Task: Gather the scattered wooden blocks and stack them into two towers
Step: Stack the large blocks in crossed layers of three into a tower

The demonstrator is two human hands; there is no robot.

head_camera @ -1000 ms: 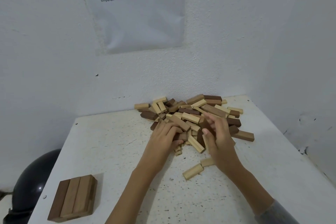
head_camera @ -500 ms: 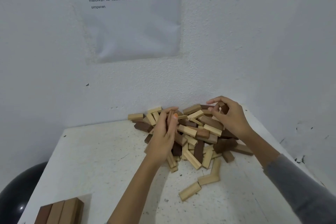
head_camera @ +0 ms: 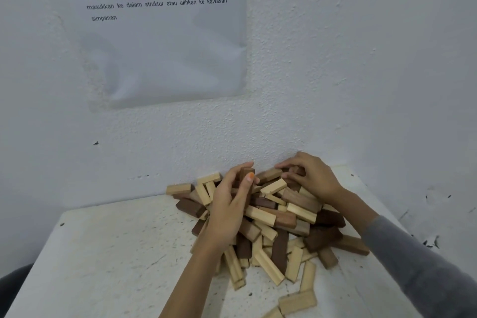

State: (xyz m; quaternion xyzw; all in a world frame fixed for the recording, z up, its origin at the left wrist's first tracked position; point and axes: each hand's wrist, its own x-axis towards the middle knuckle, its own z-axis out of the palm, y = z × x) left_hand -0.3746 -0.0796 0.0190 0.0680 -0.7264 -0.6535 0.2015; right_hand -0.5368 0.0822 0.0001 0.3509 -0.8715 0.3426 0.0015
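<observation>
My left hand (head_camera: 229, 204) has lifted a dark block (head_camera: 246, 175) upright, gripping it; my right hand (head_camera: 313, 178) has reached the table's (head_camera: 116, 253) far corner, seemingly pinching a second block (head_camera: 296, 171), so I'm still gathering

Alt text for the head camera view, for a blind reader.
A left hand grips a dark block upright and a right hand touches the far side of a heap of light and dark wooden blocks on a white table.

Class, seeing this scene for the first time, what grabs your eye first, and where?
A pile of light and dark wooden blocks fills the far corner of the table. The left hand grips a dark block upright at its top; the right hand rests on its far edge.
</observation>
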